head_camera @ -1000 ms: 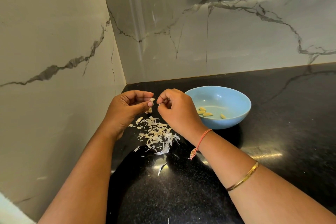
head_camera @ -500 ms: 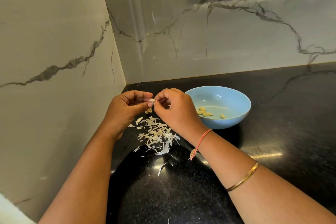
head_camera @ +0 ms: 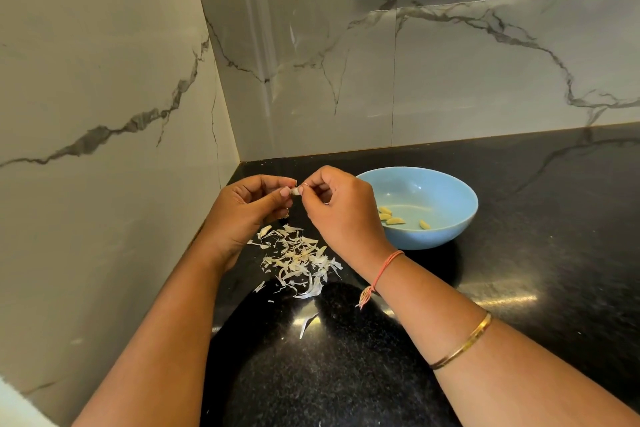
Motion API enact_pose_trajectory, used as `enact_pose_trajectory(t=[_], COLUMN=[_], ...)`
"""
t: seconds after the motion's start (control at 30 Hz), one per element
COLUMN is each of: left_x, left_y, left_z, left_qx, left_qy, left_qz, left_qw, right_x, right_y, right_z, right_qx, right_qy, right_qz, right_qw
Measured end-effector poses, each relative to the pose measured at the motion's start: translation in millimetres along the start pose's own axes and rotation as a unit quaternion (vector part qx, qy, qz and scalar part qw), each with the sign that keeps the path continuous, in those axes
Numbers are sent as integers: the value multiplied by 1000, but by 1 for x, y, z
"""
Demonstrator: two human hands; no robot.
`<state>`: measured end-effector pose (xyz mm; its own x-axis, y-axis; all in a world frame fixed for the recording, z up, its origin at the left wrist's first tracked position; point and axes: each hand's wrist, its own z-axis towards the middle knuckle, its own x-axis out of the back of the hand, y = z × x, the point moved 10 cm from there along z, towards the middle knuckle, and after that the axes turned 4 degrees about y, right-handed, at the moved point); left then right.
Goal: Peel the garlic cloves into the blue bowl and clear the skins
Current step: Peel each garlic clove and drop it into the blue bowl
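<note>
Head view: both forearms reach forward above the black desk point(head_camera: 519, 218). The left hand point(head_camera: 242, 215) and right hand point(head_camera: 341, 215) pinch one garlic clove point(head_camera: 295, 191) between curled fingertips, over the skins point(head_camera: 298, 260), beside the blue bowl point(head_camera: 450, 236) holding peeled cloves point(head_camera: 394, 220).

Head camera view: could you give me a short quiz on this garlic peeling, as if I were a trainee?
1. True or false: the blue bowl holds peeled cloves.
2. Where do the skins lie? A) in the bowl B) on the counter, beside the bowl C) in a bin
3. Which of the hands pinches the clove being peeled: left hand, right hand, or both?
Key: 1 true; 2 B; 3 both.
</note>
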<state>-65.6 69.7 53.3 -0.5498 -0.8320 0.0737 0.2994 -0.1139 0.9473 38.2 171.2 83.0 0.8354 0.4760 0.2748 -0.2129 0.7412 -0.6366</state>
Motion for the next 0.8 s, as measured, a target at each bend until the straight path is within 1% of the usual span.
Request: enact_pose_trajectory(t=[0.1,0.2,0.43,0.53,0.67,0.8], left_x=[-4,-8,-6,-7,-7,-5], left_y=[-2,-4,-14,-17,-17,-15], left_z=[-2,-2,-2,-3,-4,-4], left_qx=[13,25,64,81,82,75], left_qy=[9,10,62,68,70,74], left_qz=[-29,-59,-148,-187,-204,-197], left_qw=[999,998,985,977,973,975], right_x=[3,1,-9,-11,-13,-16], right_y=[5,11,20,21,23,24], right_z=[0,-1,-3,-4,-3,-3], right_qx=[-24,-53,-115,-130,-135,-143], right_qy=[18,19,-24,-37,-52,-71], right_qz=[23,42,98,121,130,147], right_qw=[999,998,988,983,981,976])
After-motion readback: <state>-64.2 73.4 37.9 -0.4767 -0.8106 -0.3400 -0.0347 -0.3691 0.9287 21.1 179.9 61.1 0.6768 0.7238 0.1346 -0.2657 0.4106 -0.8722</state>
